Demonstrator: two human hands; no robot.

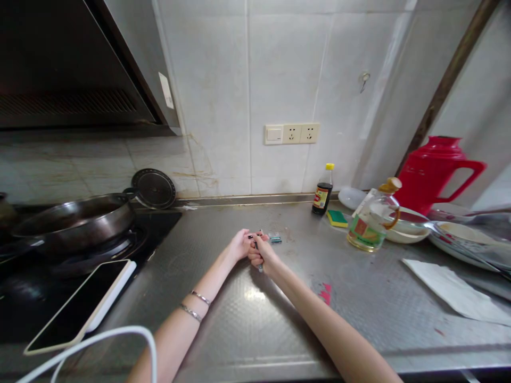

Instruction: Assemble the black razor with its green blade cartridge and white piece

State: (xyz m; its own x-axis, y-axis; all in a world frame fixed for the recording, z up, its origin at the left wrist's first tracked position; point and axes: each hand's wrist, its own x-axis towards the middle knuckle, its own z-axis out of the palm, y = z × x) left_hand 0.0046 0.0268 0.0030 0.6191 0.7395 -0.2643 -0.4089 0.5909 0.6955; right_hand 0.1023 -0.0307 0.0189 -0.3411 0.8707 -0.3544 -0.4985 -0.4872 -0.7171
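My left hand (240, 244), with two bracelets on its forearm, meets my right hand (266, 256) over the middle of the steel counter. The fingers of both are bent and touch each other. A slim, dark and grey object (260, 268) is gripped in my right hand, its lower end showing below the fingers; its kind is too small to make out. What the fingertips of my left hand hold, if anything, is hidden. Just beyond my right hand lie small teal cylinders (275, 240), apparently in clear packaging.
To the left, a frying pan (80, 221) sits on the stove, with a phone (82, 306) and white cable (120, 331) nearer. At right stand a sauce bottle (322, 194), a sponge (337, 218), an oil jug (368, 226), a red thermos (431, 173), stacked dishes and a napkin (455, 291).
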